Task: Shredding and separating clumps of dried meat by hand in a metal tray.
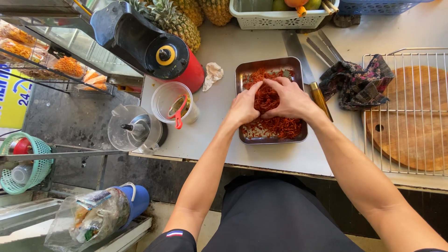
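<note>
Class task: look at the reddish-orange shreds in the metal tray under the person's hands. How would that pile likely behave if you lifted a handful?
The shreds look thin and loose, so a handful would probably be floppy and light, with strands dropping back. Both the left hand and right hand press a clump together, which suggests it needs gathering. The tray has a raised rim that should catch strays.

At the centre of the frame, the rectangular silver metal tray [241,72] holds orange-red shredded strands [275,125]. To its right lies a crumpled dark cloth with a purple floral pattern [357,84]. The round wooden board [410,116] at right is light brown under a silver wire rack [405,109]. Upper left, the juicer [154,49] is black and red with a yellow knob. The surface [224,51] is white.
</note>
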